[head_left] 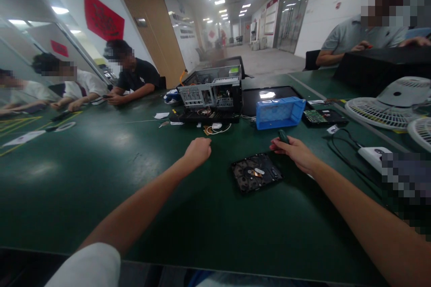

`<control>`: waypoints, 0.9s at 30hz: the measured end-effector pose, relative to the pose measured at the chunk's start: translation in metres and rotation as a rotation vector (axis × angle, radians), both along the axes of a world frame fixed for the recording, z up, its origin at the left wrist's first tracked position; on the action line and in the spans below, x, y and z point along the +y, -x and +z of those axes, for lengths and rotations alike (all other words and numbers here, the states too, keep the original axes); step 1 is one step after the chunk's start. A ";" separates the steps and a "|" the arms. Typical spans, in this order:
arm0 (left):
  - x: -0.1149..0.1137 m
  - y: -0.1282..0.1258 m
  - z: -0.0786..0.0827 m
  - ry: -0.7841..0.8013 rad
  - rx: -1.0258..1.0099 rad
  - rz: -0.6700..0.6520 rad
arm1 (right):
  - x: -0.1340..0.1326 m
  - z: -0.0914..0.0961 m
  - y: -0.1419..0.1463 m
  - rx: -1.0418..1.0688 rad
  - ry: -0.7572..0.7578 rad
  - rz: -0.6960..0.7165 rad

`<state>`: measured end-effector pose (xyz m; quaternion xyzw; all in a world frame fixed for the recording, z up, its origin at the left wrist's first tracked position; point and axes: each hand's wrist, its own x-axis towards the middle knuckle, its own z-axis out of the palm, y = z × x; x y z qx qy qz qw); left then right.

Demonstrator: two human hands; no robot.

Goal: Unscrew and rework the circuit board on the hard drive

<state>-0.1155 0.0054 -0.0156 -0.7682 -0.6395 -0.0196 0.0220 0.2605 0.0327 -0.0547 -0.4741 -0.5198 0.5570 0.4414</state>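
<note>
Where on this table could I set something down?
The widest bare patch of the green table lies left of the left forearm, nearer than the white paper. Another lies between that arm and the right forearm, nearer than the hard drive. Crowded: the far side, around the computer case and blue bin, and right, by the white fans.

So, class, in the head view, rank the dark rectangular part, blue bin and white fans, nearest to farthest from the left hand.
1. Dark rectangular part: right of the left hand.
2. Blue bin: beyond that, farther right.
3. White fans: far right.
</note>
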 end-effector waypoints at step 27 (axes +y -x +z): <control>0.002 -0.135 0.048 -0.033 -0.870 -0.228 | -0.023 0.031 0.013 0.082 -0.010 0.086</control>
